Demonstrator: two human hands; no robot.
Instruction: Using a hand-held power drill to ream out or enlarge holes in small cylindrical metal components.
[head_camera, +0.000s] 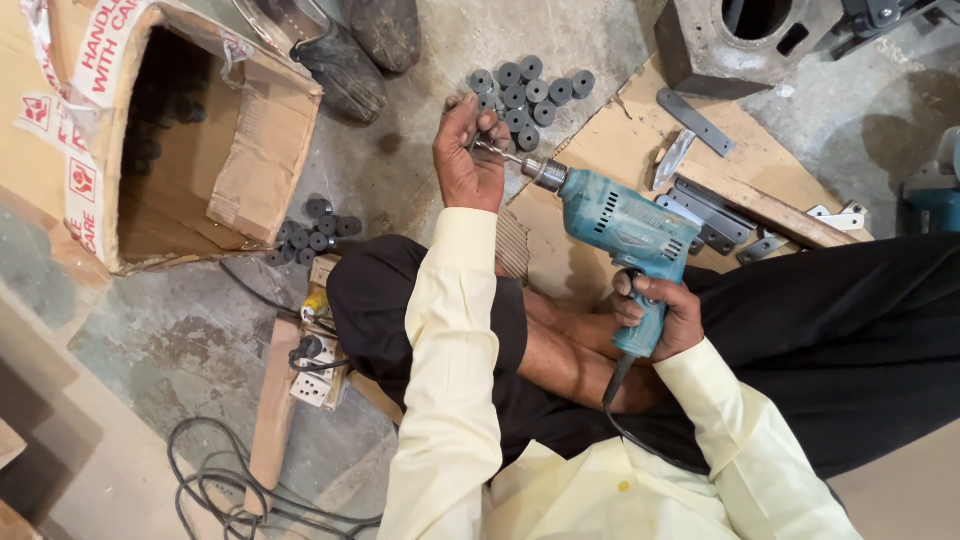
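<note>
While viewed from the head camera:

Left hand (468, 160): clenched around a small dark roller, held at the drill bit's tip; roller mostly hidden by fingers.

Right hand (660, 315): wrapped around the drill's grip, index finger at the trigger.

Drill (620, 225): teal body, chuck and bit pointing toward 10 o'clock, into the left hand; cord trailing toward 6 o'clock.

Rollers (528, 92): cluster of dark round pieces on the floor at 12 o'clock from the left hand, just beside it.

Second pile (315, 232): similar rollers at 9 o'clock, near the open carton (250, 150).

Brackets (705, 215): flat metal pieces on cardboard at 3 o'clock from the drill.

Socket board (312, 370): at 7 o'clock, cable coiled below.

Step in hand, as judged: boring or reaming one roller's centre hole, bit seated at the piece.

Next move, as judged: requires bit kept in line with the hole's axis, firm pinch against spin, fingers clear of the bit.

Risk: piece twisting loose in the fingers.
</note>
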